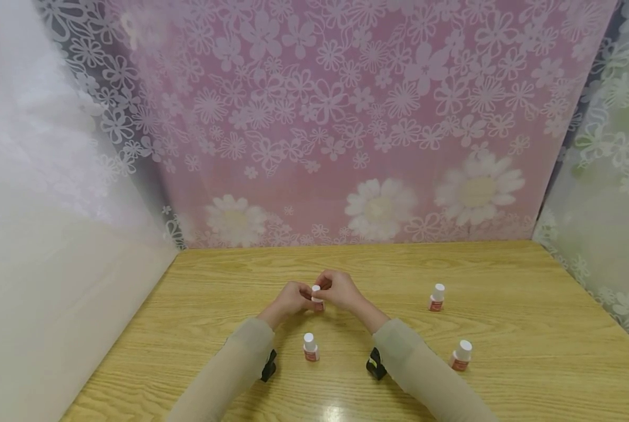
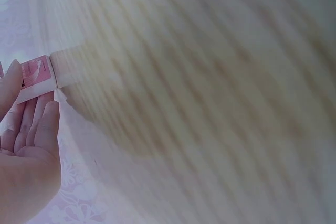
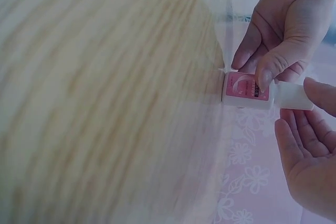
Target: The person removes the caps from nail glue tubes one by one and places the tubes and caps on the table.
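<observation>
In the head view, a small white bottle [image 1: 318,306] with a red-pink label stands upright on the table between both hands. My left hand [image 1: 293,298] holds its body; in the right wrist view that thumb presses on the label of the bottle [image 3: 244,86]. My right hand [image 1: 339,289] pinches the white cap [image 3: 294,95] between thumb and fingers. The left wrist view has the left hand [image 2: 31,166] at the edge, with fingers around the bottle [image 2: 39,72] and its base against the wood. The cap lies outside that view.
Three similar bottles stand upright on the wooden table [image 1: 230,281]: one bottle [image 1: 310,348] between the forearms, another bottle [image 1: 437,298] to the right, and a third bottle [image 1: 461,356] beside the right sleeve. Flowered pink sheeting [image 1: 314,117] hangs behind; pale sheeting flanks both sides.
</observation>
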Available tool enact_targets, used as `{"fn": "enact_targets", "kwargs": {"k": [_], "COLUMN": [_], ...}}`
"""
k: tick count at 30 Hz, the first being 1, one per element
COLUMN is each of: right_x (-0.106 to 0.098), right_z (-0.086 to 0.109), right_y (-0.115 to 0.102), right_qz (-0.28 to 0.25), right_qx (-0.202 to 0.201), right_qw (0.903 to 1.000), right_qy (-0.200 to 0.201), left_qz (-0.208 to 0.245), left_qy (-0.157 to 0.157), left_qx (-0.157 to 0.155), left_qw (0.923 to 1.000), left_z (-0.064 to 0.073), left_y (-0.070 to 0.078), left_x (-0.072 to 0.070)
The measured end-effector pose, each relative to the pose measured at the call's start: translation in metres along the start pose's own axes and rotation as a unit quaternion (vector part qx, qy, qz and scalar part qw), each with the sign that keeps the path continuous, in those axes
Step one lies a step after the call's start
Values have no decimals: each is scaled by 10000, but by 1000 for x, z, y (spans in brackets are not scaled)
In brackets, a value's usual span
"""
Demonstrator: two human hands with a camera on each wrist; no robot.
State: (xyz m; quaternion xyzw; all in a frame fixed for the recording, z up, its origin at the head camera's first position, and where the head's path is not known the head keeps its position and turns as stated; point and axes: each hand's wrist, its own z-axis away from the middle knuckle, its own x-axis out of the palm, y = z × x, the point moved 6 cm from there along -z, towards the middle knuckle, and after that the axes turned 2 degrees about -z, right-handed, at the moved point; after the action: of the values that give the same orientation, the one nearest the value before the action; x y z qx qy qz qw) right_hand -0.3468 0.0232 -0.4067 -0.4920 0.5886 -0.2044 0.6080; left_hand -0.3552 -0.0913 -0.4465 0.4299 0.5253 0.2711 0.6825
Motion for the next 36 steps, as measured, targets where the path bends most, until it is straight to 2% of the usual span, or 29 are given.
{"fn": "enact_targets", "kwargs": {"k": [8, 19, 31, 36], "right_x": [0, 2, 1, 2], "right_z": [-1, -2, -3, -2], "right_y": [1, 0, -5, -5], "right_qz": [72, 50, -43, -39], "right_qx": [39, -24, -86, -103], "right_qw": [10000, 9999, 9992, 9993], "right_qy": [14, -137, -386, -364], "left_qz": [121, -65, 78, -71], "left_qy": [-123, 172, 156, 178], "left_qx": [86, -136, -90, 9], "left_qw": [9998, 9997, 9998, 9998], "left_z": [2, 3, 1, 0], "left_y": [3, 6, 3, 1], "left_x": [1, -3, -3, -4]}}
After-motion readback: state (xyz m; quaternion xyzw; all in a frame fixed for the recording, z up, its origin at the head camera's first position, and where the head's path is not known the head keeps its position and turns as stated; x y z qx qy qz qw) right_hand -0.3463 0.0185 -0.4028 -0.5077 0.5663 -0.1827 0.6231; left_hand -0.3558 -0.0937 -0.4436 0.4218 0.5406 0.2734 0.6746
